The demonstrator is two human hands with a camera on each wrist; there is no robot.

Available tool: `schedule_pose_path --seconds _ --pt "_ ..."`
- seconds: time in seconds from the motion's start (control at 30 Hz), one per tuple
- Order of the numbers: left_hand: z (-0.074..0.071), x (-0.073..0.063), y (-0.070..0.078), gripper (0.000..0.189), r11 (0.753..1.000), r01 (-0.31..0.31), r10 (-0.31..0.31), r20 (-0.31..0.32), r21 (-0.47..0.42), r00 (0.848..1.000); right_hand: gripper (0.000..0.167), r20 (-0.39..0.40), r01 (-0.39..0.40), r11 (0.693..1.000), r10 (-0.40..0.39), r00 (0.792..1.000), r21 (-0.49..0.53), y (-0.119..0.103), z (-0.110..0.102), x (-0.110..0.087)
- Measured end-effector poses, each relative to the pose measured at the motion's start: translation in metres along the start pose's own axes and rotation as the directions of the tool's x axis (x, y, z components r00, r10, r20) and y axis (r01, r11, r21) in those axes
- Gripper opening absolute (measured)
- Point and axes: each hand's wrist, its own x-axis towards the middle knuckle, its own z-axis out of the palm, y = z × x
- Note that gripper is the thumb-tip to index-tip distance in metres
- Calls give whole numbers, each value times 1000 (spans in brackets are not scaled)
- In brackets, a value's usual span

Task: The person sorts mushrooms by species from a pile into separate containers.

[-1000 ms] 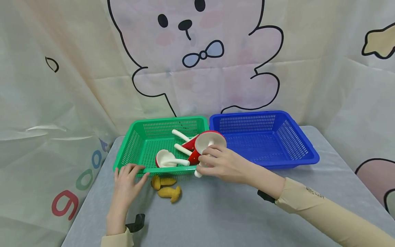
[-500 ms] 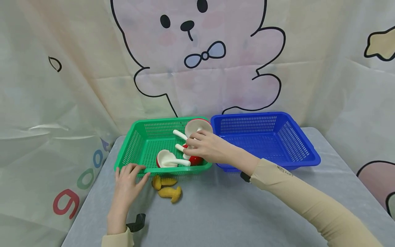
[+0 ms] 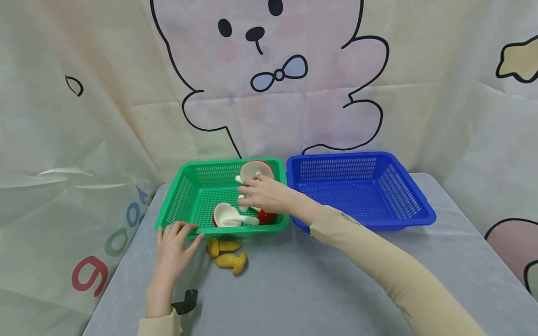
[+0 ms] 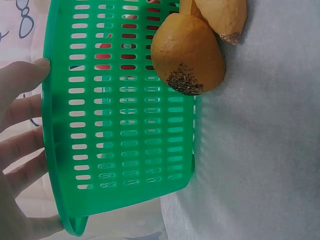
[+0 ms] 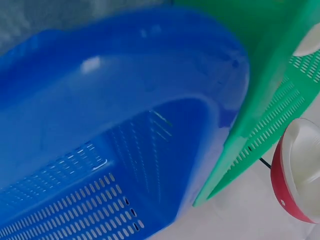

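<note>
My right hand holds a toy mushroom with a red cap and white underside above the right part of a green basket. Its fingers curl around the stem, which they mostly hide. In the right wrist view the red cap shows at the right edge. More red-and-white mushrooms lie in the basket, one white underside facing up near the front. My left hand rests its fairly straight fingers over the basket's front-left rim. Its thumb touches the rim edge in the left wrist view.
Beside the green basket on the right stands a blue basket with slotted walls. Two yellow-brown toy mushrooms, one nearer the basket and one nearer me, lie on the grey tabletop. A printed curtain hangs behind.
My right hand has moved left and farther back with the toy mushroom, from the basket's front-right edge to above its right part. The left hand stays at the rim.
</note>
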Motion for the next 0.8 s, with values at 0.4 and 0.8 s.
schedule_pose_path --seconds 0.4,0.8 --pt "0 1 -1 26 1000 -12 12 -9 5 1000 27 257 75 997 -68 964 -18 -3 24 33" --pt "-1 2 0 26 1000 -15 15 -6 20 1000 38 489 99 995 -76 869 -22 -4 36 59"
